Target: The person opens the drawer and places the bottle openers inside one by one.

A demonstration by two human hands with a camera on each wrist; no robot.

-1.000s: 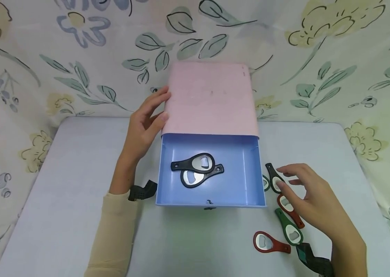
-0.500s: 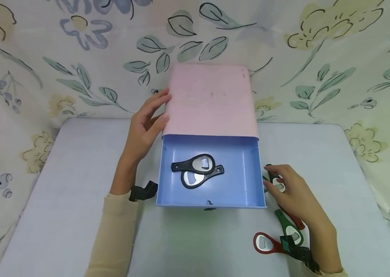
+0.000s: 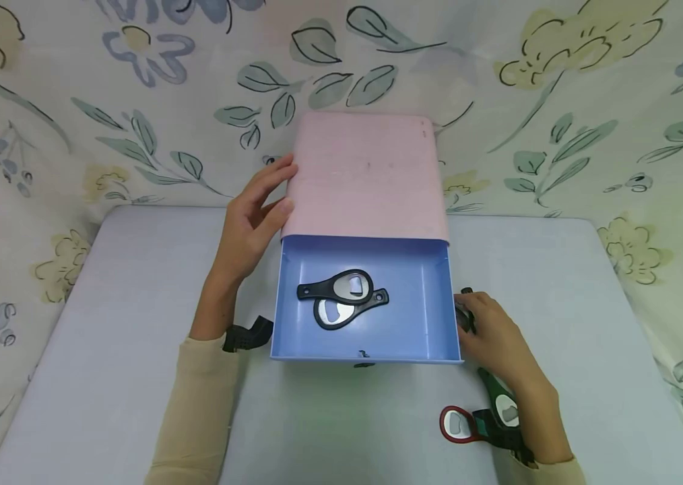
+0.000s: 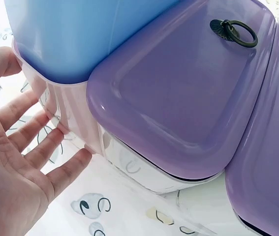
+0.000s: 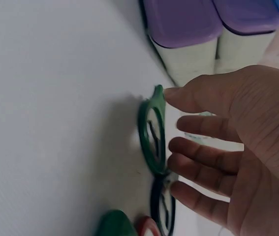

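The left hand, grip spread, touches a pink plastic box; two black oval bottle openers overlap in its blue drawer; right of that, the right hand, half-curled, touches a green oval bottle opener, grip's hold unclear.

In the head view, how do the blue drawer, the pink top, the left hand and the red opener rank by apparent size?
Largest: blue drawer and pink top, too alike to rank
Left hand
Red opener, partly hidden
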